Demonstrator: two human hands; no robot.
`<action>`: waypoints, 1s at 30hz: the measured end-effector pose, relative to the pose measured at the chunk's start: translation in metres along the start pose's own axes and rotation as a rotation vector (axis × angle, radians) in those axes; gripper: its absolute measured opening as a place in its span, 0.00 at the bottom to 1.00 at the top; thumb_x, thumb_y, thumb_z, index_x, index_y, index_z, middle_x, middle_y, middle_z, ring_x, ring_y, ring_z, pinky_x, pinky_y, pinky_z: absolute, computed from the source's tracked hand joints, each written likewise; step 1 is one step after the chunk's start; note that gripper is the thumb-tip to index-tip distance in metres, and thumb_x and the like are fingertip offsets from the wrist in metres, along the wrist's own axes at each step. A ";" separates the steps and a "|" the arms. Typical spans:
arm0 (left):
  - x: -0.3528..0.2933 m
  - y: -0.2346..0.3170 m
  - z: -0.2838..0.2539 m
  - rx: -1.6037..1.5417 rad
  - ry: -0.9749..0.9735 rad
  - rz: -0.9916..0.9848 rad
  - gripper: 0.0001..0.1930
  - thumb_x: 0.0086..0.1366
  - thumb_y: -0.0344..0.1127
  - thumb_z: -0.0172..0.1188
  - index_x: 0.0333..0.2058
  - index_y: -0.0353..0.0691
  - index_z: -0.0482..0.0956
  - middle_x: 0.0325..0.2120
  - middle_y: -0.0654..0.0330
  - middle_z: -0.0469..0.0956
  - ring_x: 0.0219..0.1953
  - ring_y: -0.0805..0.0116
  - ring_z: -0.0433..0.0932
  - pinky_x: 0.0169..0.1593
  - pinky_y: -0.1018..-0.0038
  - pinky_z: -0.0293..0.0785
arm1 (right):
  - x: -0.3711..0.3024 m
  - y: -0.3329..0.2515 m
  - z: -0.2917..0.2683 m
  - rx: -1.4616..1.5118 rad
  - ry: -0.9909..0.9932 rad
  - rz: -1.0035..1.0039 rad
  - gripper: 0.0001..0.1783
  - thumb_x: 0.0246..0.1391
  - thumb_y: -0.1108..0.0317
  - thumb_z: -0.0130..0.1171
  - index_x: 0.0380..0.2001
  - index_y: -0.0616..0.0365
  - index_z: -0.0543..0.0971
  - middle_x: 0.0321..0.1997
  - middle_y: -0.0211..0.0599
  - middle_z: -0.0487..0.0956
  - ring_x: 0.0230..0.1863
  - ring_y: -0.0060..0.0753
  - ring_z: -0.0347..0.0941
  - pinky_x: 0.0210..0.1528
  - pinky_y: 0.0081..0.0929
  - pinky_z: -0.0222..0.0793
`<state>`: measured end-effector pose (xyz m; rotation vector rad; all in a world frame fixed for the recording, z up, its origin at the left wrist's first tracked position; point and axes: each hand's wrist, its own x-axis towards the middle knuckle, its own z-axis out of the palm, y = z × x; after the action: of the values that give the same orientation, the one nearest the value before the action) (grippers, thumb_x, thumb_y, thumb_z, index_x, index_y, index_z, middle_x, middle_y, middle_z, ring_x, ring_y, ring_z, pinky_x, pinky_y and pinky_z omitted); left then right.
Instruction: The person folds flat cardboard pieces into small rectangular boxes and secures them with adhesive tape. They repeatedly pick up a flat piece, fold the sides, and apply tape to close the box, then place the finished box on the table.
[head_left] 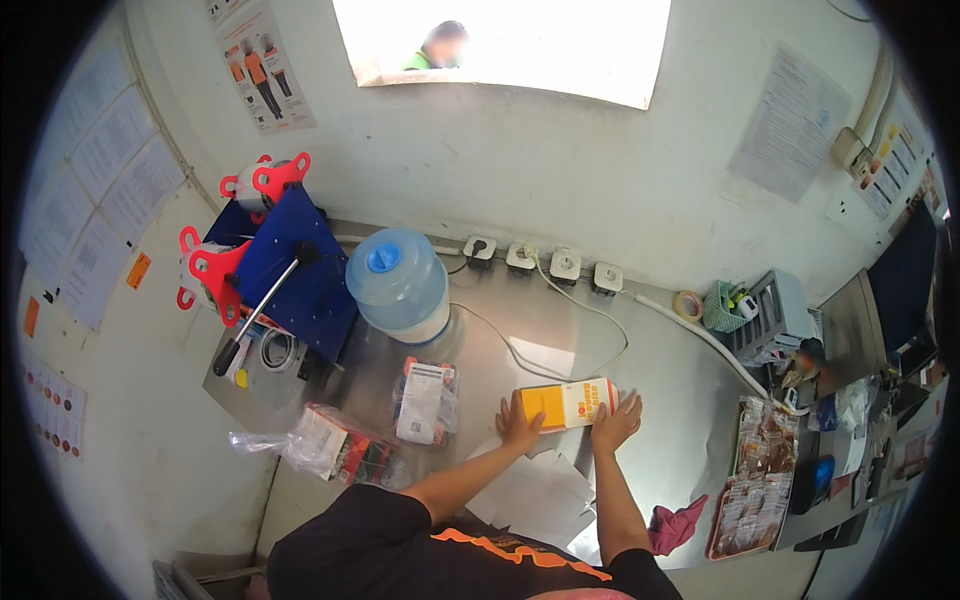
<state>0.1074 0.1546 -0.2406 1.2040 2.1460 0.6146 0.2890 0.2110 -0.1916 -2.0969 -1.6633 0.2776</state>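
Between my two hands, over the steel counter, is an orange-and-white box-shaped paper package (pixel 570 405). My left hand (pixel 519 426) grips its left end, with the thumb on the near side. At the other end my right hand (pixel 614 424) holds the white part, fingers along the right edge. Several white paper sheets (pixel 535 492) lie under and in front of my forearms. Left of my left hand is a clear plastic packet with a white label (pixel 424 402). Another plastic-wrapped packet (pixel 345 445), red and dark, rests farther left.
A blue water jug (pixel 398 285) stands at the back beside a blue machine with a lever (pixel 285 275). Sockets (pixel 565 264) and a white cable (pixel 540 368) run along the wall. At right are a maroon cloth (pixel 677 525) and a tray of small packets (pixel 752 480). A person (pixel 440 48) shows through the window.
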 end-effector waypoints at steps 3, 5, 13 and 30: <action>0.003 0.005 -0.005 0.022 -0.046 -0.014 0.48 0.65 0.54 0.61 0.73 0.44 0.42 0.73 0.57 0.49 0.76 0.48 0.38 0.72 0.40 0.37 | 0.012 0.010 0.006 -0.157 -0.226 -0.053 0.33 0.63 0.58 0.53 0.69 0.53 0.62 0.75 0.47 0.59 0.78 0.50 0.45 0.74 0.62 0.43; 0.006 0.006 -0.005 0.035 -0.052 -0.042 0.48 0.65 0.55 0.60 0.73 0.44 0.41 0.73 0.58 0.49 0.76 0.49 0.38 0.72 0.40 0.37 | 0.016 0.005 0.005 -0.190 -0.281 -0.076 0.33 0.63 0.58 0.54 0.69 0.54 0.63 0.75 0.47 0.59 0.78 0.50 0.45 0.74 0.63 0.43; 0.008 0.006 -0.034 -0.069 -0.233 -0.034 0.49 0.65 0.65 0.54 0.73 0.39 0.46 0.73 0.50 0.50 0.76 0.46 0.43 0.73 0.48 0.46 | -0.116 -0.009 -0.054 -0.016 -0.076 -0.423 0.45 0.50 0.60 0.68 0.67 0.68 0.61 0.77 0.65 0.46 0.77 0.63 0.43 0.72 0.65 0.45; -0.034 0.027 -0.094 0.384 0.003 0.923 0.53 0.56 0.54 0.70 0.74 0.47 0.47 0.73 0.39 0.42 0.76 0.42 0.39 0.72 0.37 0.38 | -0.244 0.019 -0.048 -0.169 -0.569 -0.441 0.62 0.42 0.29 0.67 0.69 0.63 0.61 0.74 0.72 0.47 0.76 0.72 0.40 0.72 0.67 0.41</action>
<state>0.0723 0.1283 -0.1474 2.4290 1.6545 0.5603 0.2639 -0.0371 -0.1864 -1.7880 -2.5010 0.6508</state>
